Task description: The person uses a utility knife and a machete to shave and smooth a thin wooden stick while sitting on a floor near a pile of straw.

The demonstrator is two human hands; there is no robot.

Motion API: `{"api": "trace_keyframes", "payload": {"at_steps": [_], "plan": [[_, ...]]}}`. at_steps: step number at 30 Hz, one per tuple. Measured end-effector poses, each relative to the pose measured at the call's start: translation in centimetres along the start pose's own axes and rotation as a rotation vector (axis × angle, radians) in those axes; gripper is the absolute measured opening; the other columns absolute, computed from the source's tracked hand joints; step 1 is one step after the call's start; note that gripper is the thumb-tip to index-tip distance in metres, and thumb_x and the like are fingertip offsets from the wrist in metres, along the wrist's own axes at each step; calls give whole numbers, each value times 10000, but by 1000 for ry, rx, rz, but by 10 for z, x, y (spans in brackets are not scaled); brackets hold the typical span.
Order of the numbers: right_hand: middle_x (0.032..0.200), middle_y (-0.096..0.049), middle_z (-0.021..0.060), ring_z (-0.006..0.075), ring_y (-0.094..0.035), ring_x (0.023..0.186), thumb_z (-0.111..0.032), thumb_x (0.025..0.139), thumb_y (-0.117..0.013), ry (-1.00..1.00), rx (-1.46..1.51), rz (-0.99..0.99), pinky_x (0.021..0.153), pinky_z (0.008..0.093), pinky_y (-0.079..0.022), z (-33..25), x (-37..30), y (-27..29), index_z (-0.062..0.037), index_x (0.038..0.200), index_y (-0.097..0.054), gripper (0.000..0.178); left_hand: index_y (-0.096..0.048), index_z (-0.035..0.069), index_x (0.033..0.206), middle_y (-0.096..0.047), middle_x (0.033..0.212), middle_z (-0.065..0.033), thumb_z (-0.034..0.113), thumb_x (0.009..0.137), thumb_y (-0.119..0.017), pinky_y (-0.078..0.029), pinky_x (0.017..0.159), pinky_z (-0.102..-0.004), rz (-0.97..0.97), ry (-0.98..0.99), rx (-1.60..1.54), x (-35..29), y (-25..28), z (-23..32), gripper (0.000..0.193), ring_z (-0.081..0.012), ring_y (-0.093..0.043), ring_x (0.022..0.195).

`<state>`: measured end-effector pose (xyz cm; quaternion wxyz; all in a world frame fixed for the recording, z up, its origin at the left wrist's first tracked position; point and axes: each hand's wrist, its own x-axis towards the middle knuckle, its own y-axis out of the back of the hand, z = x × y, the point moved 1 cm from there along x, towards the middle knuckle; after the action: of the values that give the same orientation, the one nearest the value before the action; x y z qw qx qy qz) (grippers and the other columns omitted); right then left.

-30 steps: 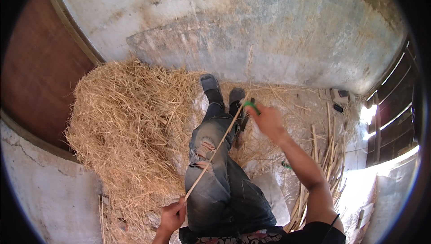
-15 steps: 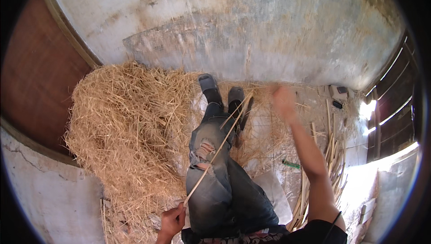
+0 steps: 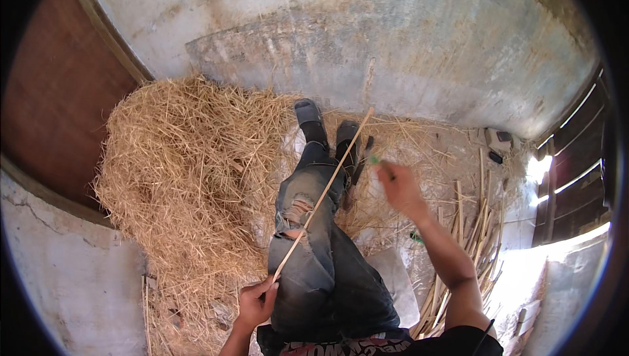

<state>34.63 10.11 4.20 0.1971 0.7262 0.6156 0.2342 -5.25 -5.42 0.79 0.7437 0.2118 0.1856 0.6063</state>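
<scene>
My left hand (image 3: pixel 256 301) is closed around the lower end of a thin, pale wooden strip (image 3: pixel 322 193). The strip runs slantwise up across my jeans, its far end beyond my right foot near the wall. My right hand (image 3: pixel 398 189) is to the right of the strip, apart from it, fingers closed. A small green piece (image 3: pixel 373 159) shows at its fingertips, too blurred to name. A dark, long, narrow tool (image 3: pixel 358 171) stands or leans beside my right shoe. Another green thing (image 3: pixel 416 236) lies on the floor by my right forearm.
A large heap of straw (image 3: pixel 190 166) fills the left side. Several long wooden strips (image 3: pixel 481 225) lie on the right. A grey flat sheet (image 3: pixel 395 277) is beside my thigh. The stained wall (image 3: pixel 314 35) rises ahead; a small black object (image 3: pixel 496 157) sits near the far right corner.
My right hand has come down and left, nearer the strip, with a green piece now showing at its fingertips. The strip's far end has risen slightly and a thinner loose piece near it is gone.
</scene>
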Motion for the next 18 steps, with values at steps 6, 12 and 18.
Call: {"api": "trace_keyframes", "payload": {"at_steps": [6,12,18], "plan": [[654,-636,207,404,-671,646,-526,985,-588,252,-285,-171,570,505,-508,-30,-37,-48,-76,889,-669,467,-727,-17,1170,-569,656,37,67,973,-661,-359,508,-210,-10,47,-152,14,-13,6,224,-9,-444,586],[604,-625,182,395,-656,584,-522,1010,-545,104,-323,91,523,488,-498,9,27,-21,-77,888,-656,474,-720,-21,1196,-598,721,45,65,996,-632,-371,562,-182,-88,131,-261,9,-4,15,234,-6,-462,648],[570,-579,168,361,-600,506,-493,1008,-574,444,-273,-84,484,448,-454,-19,-23,-65,-58,822,-633,477,-699,-30,1202,-478,599,66,91,1027,-595,-268,458,-219,-155,246,-441,8,-4,-2,237,-9,-387,501]]}}
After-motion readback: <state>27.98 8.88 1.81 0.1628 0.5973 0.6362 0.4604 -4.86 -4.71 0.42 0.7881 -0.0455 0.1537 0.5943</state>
